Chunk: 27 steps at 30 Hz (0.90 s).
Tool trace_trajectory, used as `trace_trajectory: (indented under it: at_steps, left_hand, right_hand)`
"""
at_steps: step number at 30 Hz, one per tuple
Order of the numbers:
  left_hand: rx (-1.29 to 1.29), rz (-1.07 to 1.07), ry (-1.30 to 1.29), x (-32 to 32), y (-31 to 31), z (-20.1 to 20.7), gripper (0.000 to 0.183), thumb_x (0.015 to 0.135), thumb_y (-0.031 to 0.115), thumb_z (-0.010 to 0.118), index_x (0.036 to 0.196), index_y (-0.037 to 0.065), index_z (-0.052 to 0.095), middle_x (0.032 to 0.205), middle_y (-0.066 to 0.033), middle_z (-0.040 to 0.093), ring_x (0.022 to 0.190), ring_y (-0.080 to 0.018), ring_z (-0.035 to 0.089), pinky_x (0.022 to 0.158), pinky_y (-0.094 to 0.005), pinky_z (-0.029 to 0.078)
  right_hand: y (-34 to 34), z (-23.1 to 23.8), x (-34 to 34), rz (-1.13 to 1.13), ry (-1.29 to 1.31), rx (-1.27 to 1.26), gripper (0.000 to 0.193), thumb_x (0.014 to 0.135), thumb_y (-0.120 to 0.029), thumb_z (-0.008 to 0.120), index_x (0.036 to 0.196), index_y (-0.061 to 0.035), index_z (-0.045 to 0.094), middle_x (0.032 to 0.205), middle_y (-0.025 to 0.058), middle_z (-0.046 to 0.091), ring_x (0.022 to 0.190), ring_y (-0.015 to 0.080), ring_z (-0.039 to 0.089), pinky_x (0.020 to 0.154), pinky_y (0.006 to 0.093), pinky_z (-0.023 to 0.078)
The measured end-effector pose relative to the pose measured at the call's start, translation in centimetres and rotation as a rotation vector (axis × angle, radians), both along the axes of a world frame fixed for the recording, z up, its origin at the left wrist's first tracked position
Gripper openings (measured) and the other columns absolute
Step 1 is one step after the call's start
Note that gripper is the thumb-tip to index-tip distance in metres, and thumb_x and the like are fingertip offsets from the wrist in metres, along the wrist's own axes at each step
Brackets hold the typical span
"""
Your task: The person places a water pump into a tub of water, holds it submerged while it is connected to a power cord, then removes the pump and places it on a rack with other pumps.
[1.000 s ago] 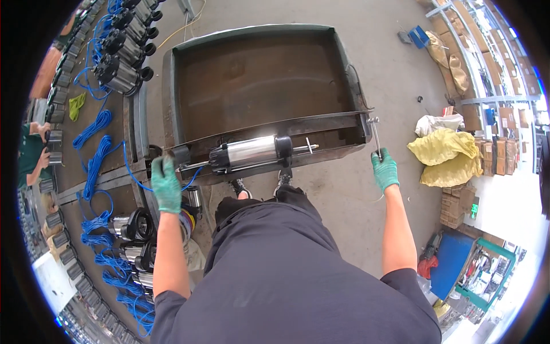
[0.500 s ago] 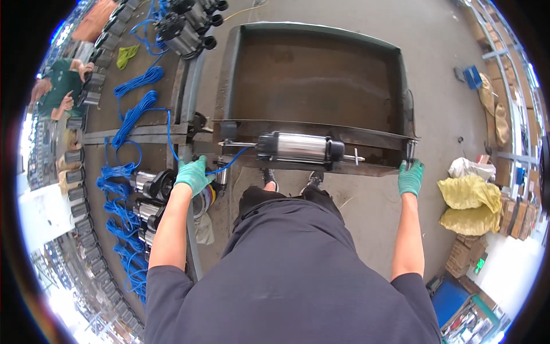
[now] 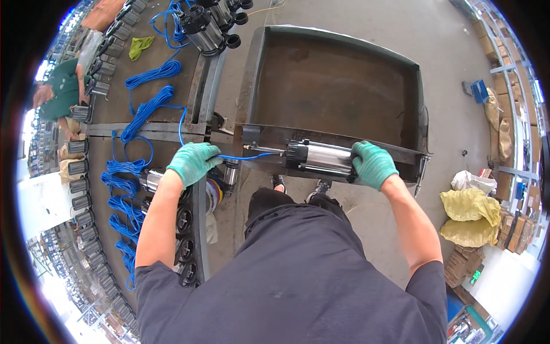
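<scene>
A silver cylindrical motor with black end caps lies across the near ledge of a dark metal tank. Gloved in green, my right hand is wrapped over the motor's right end, hiding the cap there. A blue cable runs from the motor's left end to my left hand, also in a green glove, whose fingers are closed on it. From there the cable leads up to a coiled blue bundle on the bench. A metal rod points at the motor's left end.
The bench on the left carries blue cable coils, several silver-black motors and a yellow-green cloth. A person in a green shirt stands beyond it. At right are yellow sacks, a blue bin and shelving with cartons.
My right hand has left the metal lever at the tank's right corner and moved left onto the motor. My left hand stays near the cable; the whole view has shifted slightly.
</scene>
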State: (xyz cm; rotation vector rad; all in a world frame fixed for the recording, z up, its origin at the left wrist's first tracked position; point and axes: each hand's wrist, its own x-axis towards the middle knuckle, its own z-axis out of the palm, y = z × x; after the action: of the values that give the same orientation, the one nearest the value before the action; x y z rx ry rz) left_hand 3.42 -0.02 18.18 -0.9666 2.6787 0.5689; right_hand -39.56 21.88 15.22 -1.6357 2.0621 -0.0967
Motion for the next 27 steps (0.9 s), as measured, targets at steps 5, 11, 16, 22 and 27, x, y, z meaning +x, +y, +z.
trace_trajectory:
  at_steps: [5,11,16,22,27]
  left_hand:
    - [0.026,0.151,0.133,3.4,-3.6,1.6,0.019,0.089,0.022,0.079,0.088,0.003,0.074,0.081,-0.0161,0.069,0.077,-0.0385,0.065,0.071,-0.0453,0.051]
    - [-0.208,0.073,0.526,-3.3,-5.2,-4.4,0.034,0.094,0.029,0.076,0.070,0.007,0.064,0.071,-0.0148,0.061,0.070,-0.0393,0.062,0.064,-0.0503,0.047]
    - [-0.111,0.052,0.429,-11.8,-5.7,-9.9,0.042,0.100,0.042,0.066,0.076,0.008,0.069,0.077,-0.0166,0.069,0.076,-0.0410,0.068,0.068,-0.0514,0.053]
    - [-0.019,0.218,0.260,-16.5,-4.3,-15.2,0.046,0.103,0.048,0.058,0.083,0.010,0.074,0.090,-0.0165,0.074,0.087,-0.0401,0.072,0.079,-0.0514,0.057]
    - [-0.021,0.372,0.114,-18.0,-3.6,-14.7,0.049,0.105,0.048,0.052,0.085,0.011,0.077,0.090,-0.0156,0.076,0.087,-0.0396,0.072,0.079,-0.0512,0.058]
  right_hand:
    - [0.2,4.1,-4.8,-0.268,-0.194,-0.036,0.014,0.090,-0.008,0.060,0.101,-0.0049,0.069,0.093,0.0213,0.072,0.087,0.0420,0.070,0.079,0.0474,0.055]
    - [-3.1,6.6,-8.0,-0.264,0.087,-0.088,0.015,0.091,-0.014,0.066,0.104,-0.0080,0.066,0.098,0.0202,0.073,0.095,0.0426,0.070,0.082,0.0490,0.056]
    - [-9.6,3.6,-7.5,-0.169,0.347,0.093,0.027,0.094,-0.025,0.065,0.117,-0.0114,0.066,0.113,0.0178,0.073,0.108,0.0406,0.069,0.092,0.0509,0.056]
    - [-14.0,-3.6,-8.2,-0.155,0.376,0.249,0.031,0.095,-0.028,0.067,0.122,-0.0116,0.066,0.121,0.0169,0.074,0.114,0.0393,0.070,0.096,0.0498,0.057]
    - [-14.3,-9.2,-8.8,-0.153,0.343,0.121,0.031,0.095,-0.028,0.068,0.122,-0.0128,0.066,0.127,0.0157,0.071,0.114,0.0387,0.069,0.096,0.0502,0.057]
